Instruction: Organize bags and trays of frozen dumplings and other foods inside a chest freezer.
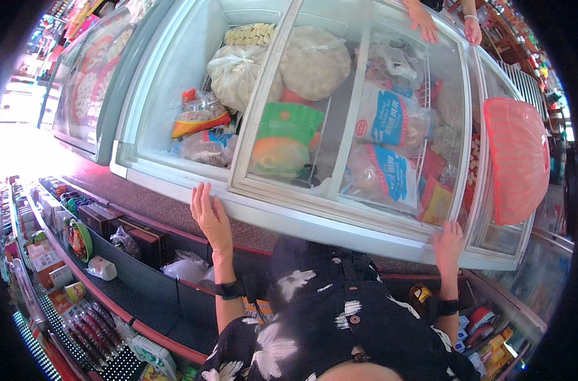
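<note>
A chest freezer (175, 183) with sliding glass lids stands before me, its left part uncovered. On its near white rim rests my left hand (210, 216), fingers extended and holding nothing. My right hand (448, 245), slightly blurred, touches the near right edge of a sliding lid; its grip is unclear. Inside are a clear bag of pale food (236, 76) and a red-and-yellow food bag (201, 116) in the uncovered part. Under the glass lie a large round bag of pale pieces (315, 64), a green-and-orange bag (286, 138) and blue-and-white food packages (389, 116).
Another person's hands (422, 24) are at the freezer's far side. A pink ribbed plastic basket (517, 162) sits on the glass at right. A second freezer (87, 90) stands at left. Shelves with packaged goods (91, 328) lie behind me, close to my left arm.
</note>
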The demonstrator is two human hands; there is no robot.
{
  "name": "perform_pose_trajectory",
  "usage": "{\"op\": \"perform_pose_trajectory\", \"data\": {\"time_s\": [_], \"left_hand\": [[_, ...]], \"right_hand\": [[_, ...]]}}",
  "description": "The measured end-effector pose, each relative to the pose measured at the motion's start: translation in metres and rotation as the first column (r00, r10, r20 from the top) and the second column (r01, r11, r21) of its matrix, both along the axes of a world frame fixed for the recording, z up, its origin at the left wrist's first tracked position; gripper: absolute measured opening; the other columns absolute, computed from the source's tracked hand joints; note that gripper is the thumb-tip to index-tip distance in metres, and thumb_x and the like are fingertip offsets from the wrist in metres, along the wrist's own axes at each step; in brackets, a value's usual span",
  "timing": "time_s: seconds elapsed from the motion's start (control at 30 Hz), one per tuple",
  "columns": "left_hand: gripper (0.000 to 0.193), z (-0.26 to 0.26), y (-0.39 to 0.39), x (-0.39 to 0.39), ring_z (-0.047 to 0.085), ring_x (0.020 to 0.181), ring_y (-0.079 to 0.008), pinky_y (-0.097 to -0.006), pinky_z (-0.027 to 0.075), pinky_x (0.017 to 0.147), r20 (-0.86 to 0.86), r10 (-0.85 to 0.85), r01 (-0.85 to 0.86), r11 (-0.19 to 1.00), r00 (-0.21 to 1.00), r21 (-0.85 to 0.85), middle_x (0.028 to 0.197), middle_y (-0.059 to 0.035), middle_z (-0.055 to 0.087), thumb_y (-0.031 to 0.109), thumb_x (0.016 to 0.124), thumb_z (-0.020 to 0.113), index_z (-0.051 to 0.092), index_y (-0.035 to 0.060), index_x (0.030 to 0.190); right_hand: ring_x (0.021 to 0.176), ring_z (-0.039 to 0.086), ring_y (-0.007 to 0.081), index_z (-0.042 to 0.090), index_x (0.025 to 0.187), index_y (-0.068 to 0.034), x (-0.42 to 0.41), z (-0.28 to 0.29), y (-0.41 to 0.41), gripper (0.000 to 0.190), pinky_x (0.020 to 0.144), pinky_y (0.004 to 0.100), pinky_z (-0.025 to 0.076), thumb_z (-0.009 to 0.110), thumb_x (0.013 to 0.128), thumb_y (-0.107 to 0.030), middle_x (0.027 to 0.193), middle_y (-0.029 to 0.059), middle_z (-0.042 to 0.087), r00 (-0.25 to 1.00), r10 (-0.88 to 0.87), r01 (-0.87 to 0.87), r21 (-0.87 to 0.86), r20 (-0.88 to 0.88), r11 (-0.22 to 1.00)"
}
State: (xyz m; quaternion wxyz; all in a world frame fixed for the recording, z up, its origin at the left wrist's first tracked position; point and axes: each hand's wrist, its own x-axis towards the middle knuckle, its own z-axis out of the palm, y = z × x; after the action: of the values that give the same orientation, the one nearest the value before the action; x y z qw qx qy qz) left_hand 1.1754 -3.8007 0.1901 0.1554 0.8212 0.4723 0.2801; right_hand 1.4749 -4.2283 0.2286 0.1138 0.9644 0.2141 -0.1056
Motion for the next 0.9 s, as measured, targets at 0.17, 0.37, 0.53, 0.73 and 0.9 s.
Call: {"op": "perform_pose_trajectory", "data": {"time_s": [0.17,0.37,0.53,0.73,0.9], "left_hand": [[0.027,0.010,-0.006,0.020,0.046,0.117,-0.0300,-0.0423,0.028,0.104,-0.122,-0.207,0.202,0.978,0.971,-0.053,0.117,-0.0124,0.056,0.006,0.085,0.053,0.058,0.0041,0.112],[0.020,0.017,-0.018,0.047,0.051,0.109,-0.0303,-0.0420,0.035,0.098,-0.121,-0.366,0.350,0.927,0.923,-0.135,0.113,-0.0134,0.057,0.009,0.084,0.056,0.062,0.0027,0.102],[0.023,0.034,-0.015,0.068,0.058,0.095,-0.0301,-0.0351,0.046,0.085,0.244,-0.549,0.601,0.733,0.799,-0.318,0.103,-0.0122,0.062,0.004,0.079,0.061,0.064,0.0040,0.102],[0.023,0.062,0.084,0.027,0.059,0.090,-0.0306,-0.0377,0.046,0.081,0.306,-0.755,0.767,0.380,0.580,-0.517,0.097,-0.0129,0.062,0.005,0.079,0.060,0.063,0.0038,0.101],[0.019,0.056,0.156,-0.013,0.059,0.086,-0.0315,-0.0374,0.046,0.076,0.208,-0.807,0.746,0.368,0.552,-0.555,0.090,-0.0136,0.063,0.007,0.081,0.058,0.063,0.0032,0.100]], "right_hand": [[0.122,0.039,0.0358,0.046,0.122,-0.004,-0.025,0.012,0.057,0.049,0.100,0.0443,0.033,0.063,0.078,-0.012,0.132,0.0179,0.040,0.969,0.245,-0.226,0.331,-0.014,0.916],[0.122,0.039,0.0344,0.047,0.123,-0.004,-0.060,0.023,0.121,0.043,0.101,0.0400,0.032,0.060,0.081,-0.007,0.134,0.0166,0.040,0.906,0.336,-0.133,0.581,-0.258,0.803],[0.121,0.041,0.0335,0.050,0.121,-0.004,-0.090,0.020,0.183,0.039,0.101,0.0387,0.033,0.058,0.082,-0.006,0.131,0.0165,0.043,0.920,0.242,-0.003,0.612,-0.308,0.791],[0.119,0.045,0.0319,0.053,0.118,-0.005,-0.146,0.036,0.274,0.035,0.099,0.0370,0.035,0.058,0.083,-0.005,0.128,0.0149,0.048,0.924,0.163,0.086,0.603,-0.347,0.793],[0.118,0.045,0.0328,0.052,0.118,-0.004,-0.153,0.029,0.367,0.040,0.097,0.0389,0.037,0.060,0.079,-0.004,0.127,0.0146,0.048,0.918,0.291,-0.039,0.670,-0.269,0.742]]}}
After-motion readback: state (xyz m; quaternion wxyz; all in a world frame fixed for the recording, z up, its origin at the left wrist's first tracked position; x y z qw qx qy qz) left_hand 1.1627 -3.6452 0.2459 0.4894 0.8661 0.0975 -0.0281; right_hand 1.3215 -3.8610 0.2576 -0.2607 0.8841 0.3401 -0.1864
